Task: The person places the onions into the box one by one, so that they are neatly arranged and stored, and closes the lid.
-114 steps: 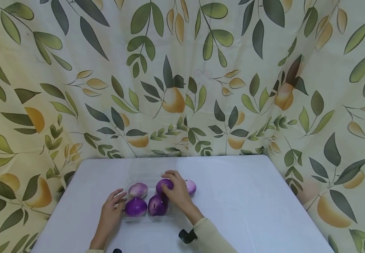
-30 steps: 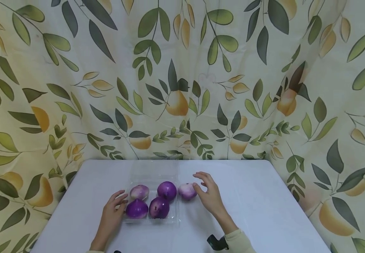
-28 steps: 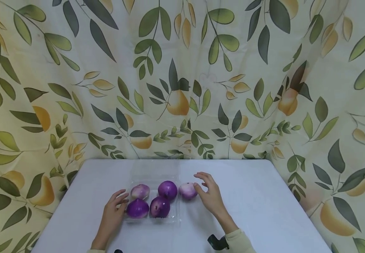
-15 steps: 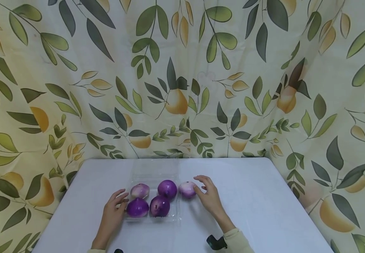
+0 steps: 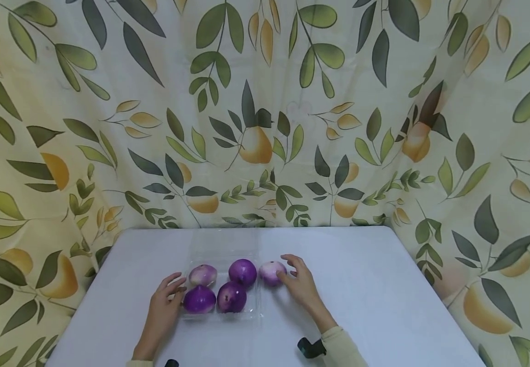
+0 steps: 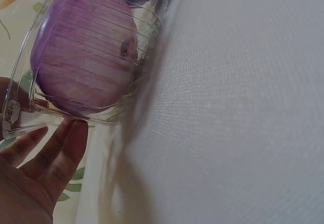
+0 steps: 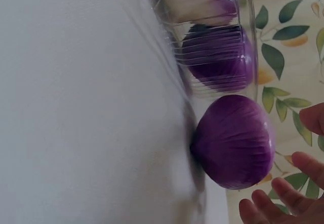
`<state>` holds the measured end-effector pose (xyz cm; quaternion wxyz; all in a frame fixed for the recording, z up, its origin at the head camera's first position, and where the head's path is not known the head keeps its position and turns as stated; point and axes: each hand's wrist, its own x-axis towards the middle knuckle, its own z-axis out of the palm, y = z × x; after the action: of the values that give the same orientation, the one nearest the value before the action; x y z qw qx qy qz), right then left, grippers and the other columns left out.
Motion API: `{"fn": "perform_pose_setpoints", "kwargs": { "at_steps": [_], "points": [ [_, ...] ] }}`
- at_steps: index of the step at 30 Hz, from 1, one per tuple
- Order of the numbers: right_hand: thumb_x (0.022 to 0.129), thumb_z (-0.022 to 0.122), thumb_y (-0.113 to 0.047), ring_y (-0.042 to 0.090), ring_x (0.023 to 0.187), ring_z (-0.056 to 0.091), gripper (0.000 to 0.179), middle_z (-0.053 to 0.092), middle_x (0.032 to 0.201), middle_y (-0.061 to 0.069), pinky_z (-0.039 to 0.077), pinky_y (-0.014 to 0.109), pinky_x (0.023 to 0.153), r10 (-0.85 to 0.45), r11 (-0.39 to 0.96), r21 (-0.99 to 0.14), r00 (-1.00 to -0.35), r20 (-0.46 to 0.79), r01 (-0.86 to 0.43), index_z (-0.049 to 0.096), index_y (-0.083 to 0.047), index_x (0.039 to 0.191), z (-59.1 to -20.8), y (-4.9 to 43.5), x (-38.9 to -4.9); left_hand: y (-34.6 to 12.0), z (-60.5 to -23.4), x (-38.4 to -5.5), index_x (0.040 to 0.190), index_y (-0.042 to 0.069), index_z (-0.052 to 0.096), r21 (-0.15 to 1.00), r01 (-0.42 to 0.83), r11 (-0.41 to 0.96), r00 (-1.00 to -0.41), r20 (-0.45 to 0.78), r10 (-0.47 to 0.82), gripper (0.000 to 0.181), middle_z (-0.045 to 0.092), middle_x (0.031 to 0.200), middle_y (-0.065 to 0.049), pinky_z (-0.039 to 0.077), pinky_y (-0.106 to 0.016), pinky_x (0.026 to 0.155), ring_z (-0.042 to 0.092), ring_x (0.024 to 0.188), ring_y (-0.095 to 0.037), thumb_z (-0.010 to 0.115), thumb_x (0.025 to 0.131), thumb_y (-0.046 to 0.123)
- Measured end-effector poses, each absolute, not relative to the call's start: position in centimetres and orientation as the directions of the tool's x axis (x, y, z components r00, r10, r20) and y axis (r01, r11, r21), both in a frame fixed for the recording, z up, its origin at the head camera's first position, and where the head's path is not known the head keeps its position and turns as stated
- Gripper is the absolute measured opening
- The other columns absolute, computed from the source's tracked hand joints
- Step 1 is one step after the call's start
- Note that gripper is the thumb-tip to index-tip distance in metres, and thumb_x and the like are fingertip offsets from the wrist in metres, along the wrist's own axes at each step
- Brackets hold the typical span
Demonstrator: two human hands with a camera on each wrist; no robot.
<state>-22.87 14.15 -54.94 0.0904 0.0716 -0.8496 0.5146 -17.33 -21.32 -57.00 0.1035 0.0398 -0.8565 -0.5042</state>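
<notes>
My left hand rests its fairly straight fingers against the left end of a clear plastic clamshell box. In the left wrist view its fingertips touch the box wall, below a pale purple onion. Inside the box sit several purple onions, among them a dark one at the front right and another dark one behind it. Just right of the box, a loose onion lies on the table. Beside that onion is my right hand, fingers spread; the right wrist view shows a gap between them.
A white-covered table carries everything. The box's clear lid lies folded back behind it. A leaf-and-fruit patterned curtain hangs behind and at both sides. A black wrist camera sits at my right sleeve.
Earlier my right hand held the back right onion in the box. It has since let go and moved right to the loose onion, lately edging closer. My left hand has stayed put.
</notes>
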Motion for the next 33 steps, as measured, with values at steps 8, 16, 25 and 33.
{"fn": "perform_pose_setpoints", "kwargs": {
  "at_steps": [8, 16, 25, 33],
  "points": [
    [0.084, 0.072, -0.016, 0.047, 0.127, 0.051, 0.055, 0.05, 0.142, 0.021, 0.051, 0.054, 0.101, -0.047, 0.472, -0.861, -0.981, 0.189, -0.189, 0.054, -0.007, 0.135, -55.8, 13.9, -23.2, -21.3, -57.0, -17.7, 0.126, -0.001, 0.063, 0.853, 0.034, 0.521, -0.974, 0.145, -0.174, 0.036, 0.053, 0.142, -0.01, 0.055, -0.013, 0.071, 0.066, 0.109, -0.03, 0.051, 0.093, -0.001],
    [0.082, 0.074, -0.021, 0.037, 0.115, 0.057, 0.063, 0.052, 0.136, 0.022, 0.054, 0.044, 0.092, -0.056, 0.488, -0.856, -0.985, 0.165, -0.171, 0.05, -0.008, 0.139, -56.8, 13.3, -23.6, -21.2, -57.2, -17.7, 0.127, -0.001, 0.063, 0.857, 0.046, 0.513, -0.974, 0.153, -0.168, 0.036, 0.052, 0.143, -0.009, 0.055, -0.013, 0.073, 0.066, 0.109, -0.029, 0.051, 0.093, -0.002],
    [0.081, 0.075, -0.024, 0.032, 0.115, 0.057, 0.066, 0.051, 0.138, 0.024, 0.05, 0.046, 0.098, -0.048, 0.508, -0.848, -0.988, 0.146, -0.15, 0.049, -0.007, 0.14, -57.5, 13.0, -23.6, -21.1, -57.0, -17.4, 0.126, -0.001, 0.064, 0.849, 0.054, 0.526, -0.972, 0.165, -0.165, 0.036, 0.052, 0.144, -0.01, 0.055, -0.013, 0.073, 0.066, 0.109, -0.029, 0.052, 0.092, -0.002],
    [0.082, 0.075, -0.024, 0.042, 0.131, 0.049, 0.066, 0.049, 0.141, 0.026, 0.041, 0.056, 0.11, -0.055, 0.503, -0.85, -0.987, 0.15, -0.158, 0.049, -0.004, 0.139, -57.7, 12.8, -23.6, -21.2, -57.2, -17.5, 0.125, -0.001, 0.064, 0.855, 0.053, 0.516, -0.969, 0.169, -0.179, 0.035, 0.052, 0.143, -0.009, 0.056, -0.014, 0.071, 0.066, 0.107, -0.029, 0.053, 0.092, -0.003]
  ]
}}
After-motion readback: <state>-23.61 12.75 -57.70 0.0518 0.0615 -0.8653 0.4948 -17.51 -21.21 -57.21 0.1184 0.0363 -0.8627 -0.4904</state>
